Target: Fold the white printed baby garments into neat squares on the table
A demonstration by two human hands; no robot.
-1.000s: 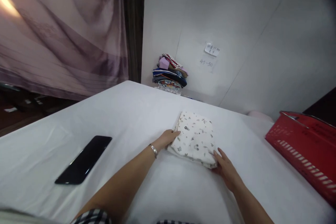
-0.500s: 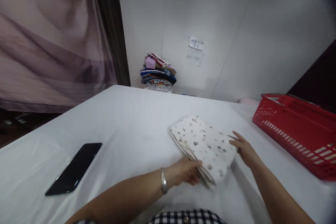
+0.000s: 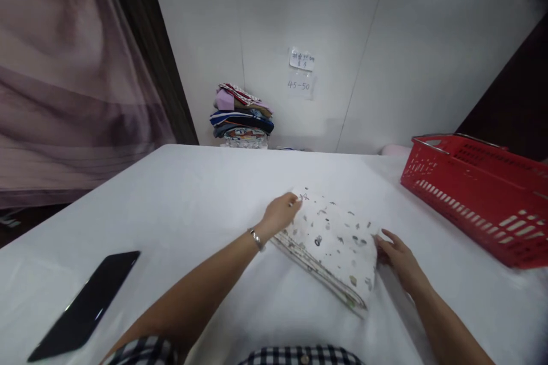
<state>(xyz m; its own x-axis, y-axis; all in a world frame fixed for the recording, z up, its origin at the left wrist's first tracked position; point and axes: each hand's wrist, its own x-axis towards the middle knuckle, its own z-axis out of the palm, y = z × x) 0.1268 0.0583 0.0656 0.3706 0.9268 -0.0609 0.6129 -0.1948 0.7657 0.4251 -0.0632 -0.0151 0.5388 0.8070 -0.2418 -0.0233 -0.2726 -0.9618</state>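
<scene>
A folded white cloth [image 3: 336, 239] with small grey, green and brown prints lies on the white-covered table, its layered edges facing me. My left hand [image 3: 280, 214] is at the cloth's far left corner, thumb and fingers closed on it; a silver bangle is on that wrist. My right hand [image 3: 396, 256] grips the cloth's right corner between thumb and fingers, some of them hidden under or behind the edge. Small dark marks show near the far corner beside my left fingertips.
A black phone [image 3: 85, 305] lies at the left of the table [image 3: 192, 199]. A red plastic basket [image 3: 475, 199] stands on the right. Stacked folded fabrics [image 3: 242, 117] sit beyond the far edge by the wall, near paper labels [image 3: 301, 74]. A mauve curtain [image 3: 77, 74] hangs at left.
My left hand has moved from the cloth's near layered edge up to its far left corner. My right hand stays at the right corner. The view has shifted slightly.
</scene>
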